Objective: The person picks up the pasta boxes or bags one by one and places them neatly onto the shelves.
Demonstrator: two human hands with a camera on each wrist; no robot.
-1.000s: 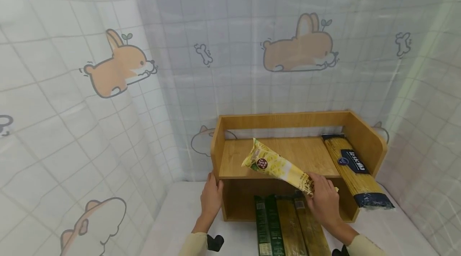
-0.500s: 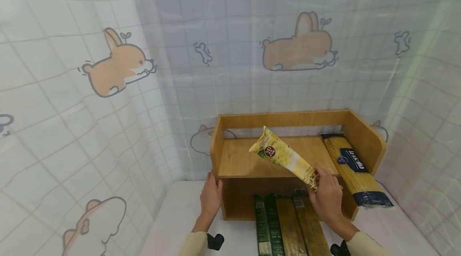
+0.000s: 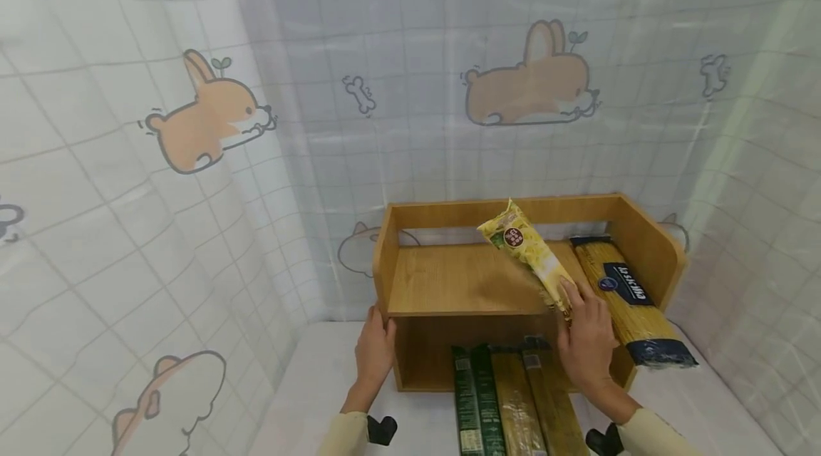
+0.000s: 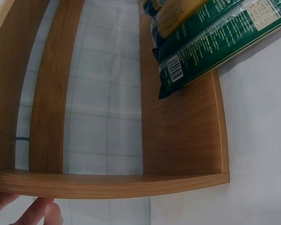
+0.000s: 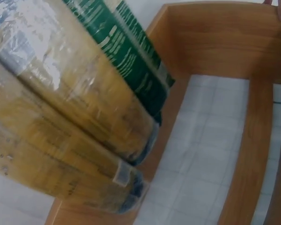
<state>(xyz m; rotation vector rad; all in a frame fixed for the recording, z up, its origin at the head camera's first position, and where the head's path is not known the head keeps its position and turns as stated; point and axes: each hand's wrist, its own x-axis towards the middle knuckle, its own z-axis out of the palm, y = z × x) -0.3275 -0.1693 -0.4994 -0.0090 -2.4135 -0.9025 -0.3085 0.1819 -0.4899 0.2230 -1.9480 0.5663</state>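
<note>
My right hand (image 3: 586, 338) grips the lower end of a long yellow packet (image 3: 529, 246) with a round brown label. The packet tilts up to the left over the upper board of a wooden shelf (image 3: 449, 285); its lower tip is hidden by the fingers. My left hand (image 3: 375, 349) holds the shelf's left side panel, and in the left wrist view its fingers (image 4: 35, 211) lie on the panel's outer side. At the upper board's right end lies a spaghetti pack (image 3: 625, 292) with dark blue ends, its near end overhanging the front edge.
In the lower compartment, green packs (image 3: 477, 399) and clear pasta packs (image 3: 516, 399) lie side by side, sticking out over the white tabletop (image 3: 308, 377). A patterned curtain (image 3: 423, 157) hangs close behind the shelf and at both sides.
My right hand has moved right and slightly upward with the yellow packet, which now points more steeply up and sits nearer the spaghetti pack. The left hand stays on the side panel.
</note>
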